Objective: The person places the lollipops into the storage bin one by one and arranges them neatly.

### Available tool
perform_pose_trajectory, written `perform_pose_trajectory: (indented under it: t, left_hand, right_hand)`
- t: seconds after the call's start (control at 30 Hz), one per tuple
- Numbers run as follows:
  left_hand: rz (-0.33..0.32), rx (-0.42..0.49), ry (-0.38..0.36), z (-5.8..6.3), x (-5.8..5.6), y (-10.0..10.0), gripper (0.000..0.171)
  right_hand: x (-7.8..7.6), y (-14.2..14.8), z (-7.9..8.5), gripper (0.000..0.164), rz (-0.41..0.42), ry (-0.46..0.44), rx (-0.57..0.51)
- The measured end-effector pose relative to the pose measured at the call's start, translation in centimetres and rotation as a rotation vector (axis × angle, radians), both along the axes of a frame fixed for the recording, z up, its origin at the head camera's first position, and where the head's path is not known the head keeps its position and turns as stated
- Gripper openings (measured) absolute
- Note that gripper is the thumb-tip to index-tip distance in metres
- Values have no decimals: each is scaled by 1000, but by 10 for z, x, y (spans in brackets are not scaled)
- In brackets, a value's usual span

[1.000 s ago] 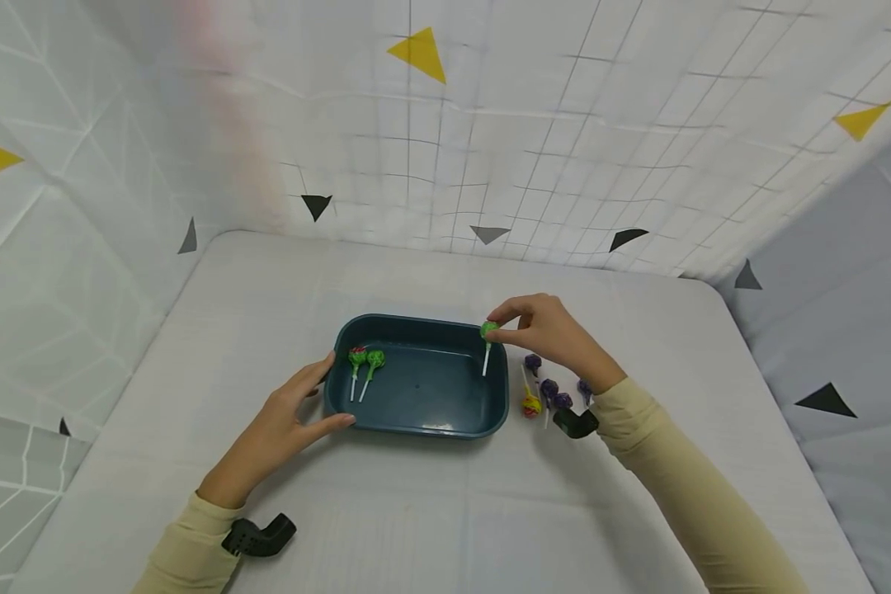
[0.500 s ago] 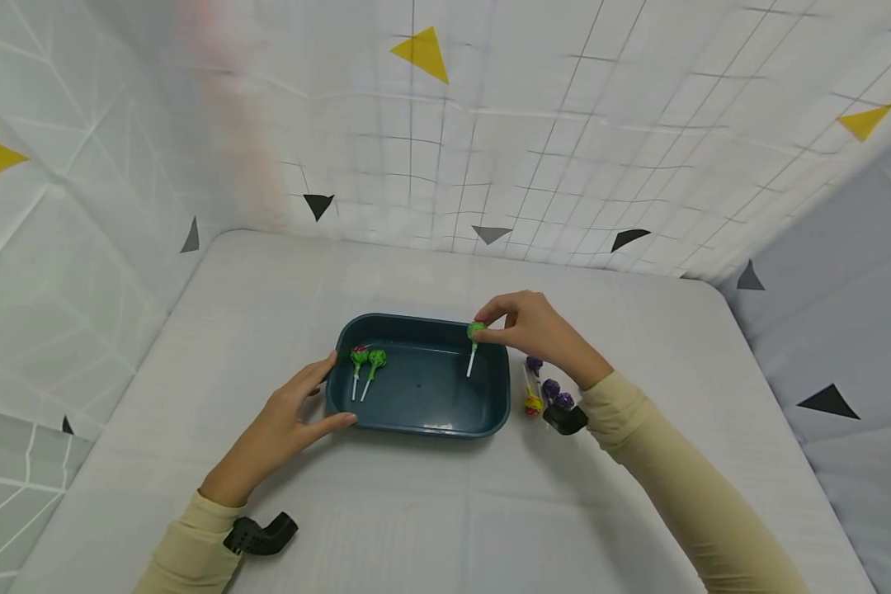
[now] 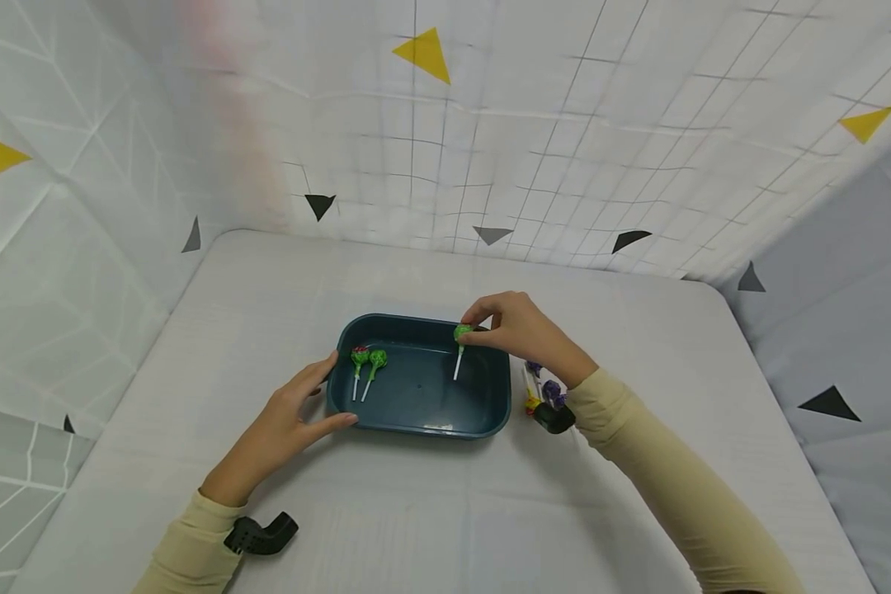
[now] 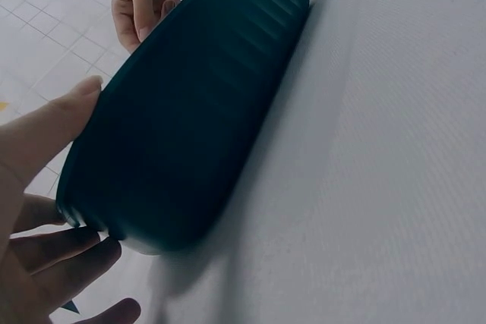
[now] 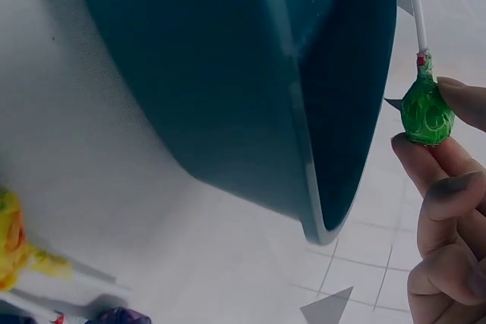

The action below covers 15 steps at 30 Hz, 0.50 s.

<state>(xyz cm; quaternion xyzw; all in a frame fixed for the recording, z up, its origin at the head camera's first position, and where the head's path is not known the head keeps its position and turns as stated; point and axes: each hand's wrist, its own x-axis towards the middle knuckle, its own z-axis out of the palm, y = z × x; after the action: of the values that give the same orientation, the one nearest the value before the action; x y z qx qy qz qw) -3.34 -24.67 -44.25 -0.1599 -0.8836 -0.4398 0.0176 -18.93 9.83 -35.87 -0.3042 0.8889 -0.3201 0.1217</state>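
In the head view, my right hand (image 3: 511, 326) pinches a green-wrapped lollipop (image 3: 461, 332) by its head above the right part of a dark teal tray (image 3: 421, 431). The stick slants downward over the tray's inside. The right wrist view shows thumb and fingertips on the wrapped lollipop (image 5: 427, 111), outside the tray's rim in that view. Inside the tray's left end, two more lollipops, one green and red (image 3: 359, 356) and one green (image 3: 377, 360), lie side by side. My left hand (image 3: 282, 425) rests spread against the tray's left end, with the thumb at its near corner.
Right of the tray, a yellow lollipop (image 3: 532, 404) and purple ones (image 3: 553, 391) lie on the white tablecloth (image 3: 416, 511), partly hidden by the right wrist camera (image 3: 554, 417). A white patterned curtain (image 3: 371, 148) stands behind the table.
My right hand has moved left over the tray, carrying the green lollipop from near the right rim further inward. My left hand and the tray have stayed in place.
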Motion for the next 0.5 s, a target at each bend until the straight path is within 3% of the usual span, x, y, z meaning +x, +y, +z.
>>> perform_pose_trajectory:
  t: [0.5]
  left_hand:
    - [8,-10,5,-2,0,-1,99]
  right_hand:
    - [-4,-20,-5,21,60,-12,-7]
